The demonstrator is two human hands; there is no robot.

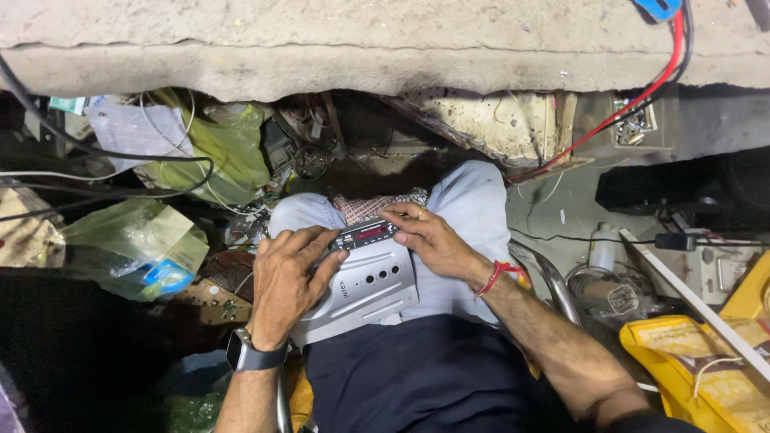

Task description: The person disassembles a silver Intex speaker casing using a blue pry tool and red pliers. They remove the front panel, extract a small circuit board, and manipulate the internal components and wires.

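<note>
The silver device casing (pixel 365 285) rests on the person's lap, tilted against the thighs, and both hands work at its upper edge, where a small black display module (pixel 365 234) with a red lit readout sits. The left hand (pixel 290 281) lies flat over the casing's left side, its fingers (pixel 317 243) spread and curled so the tips reach the module's left end. The right hand (pixel 429 240) comes in from the other side, and its fingers (pixel 399 215) pinch the module's right end between thumb and forefinger.

To do this step well, my judgement is that the left palm should keep the casing pinned on the lap while both sets of fingertips press evenly at the two ends, so the module stays square to its opening instead of twisting. Light, level pressure seems wiser than force at one corner.

Much is hard to read here. Whether the module is seated in the casing or only resting on its rim cannot be told, since the fingers cover both ends. Any wires behind the module are hidden. Beyond the fingers, the clutter under the concrete surface (pixel 321 48) is dark and tangled; a red cable (pixel 642 92) runs up out of frame.
</note>
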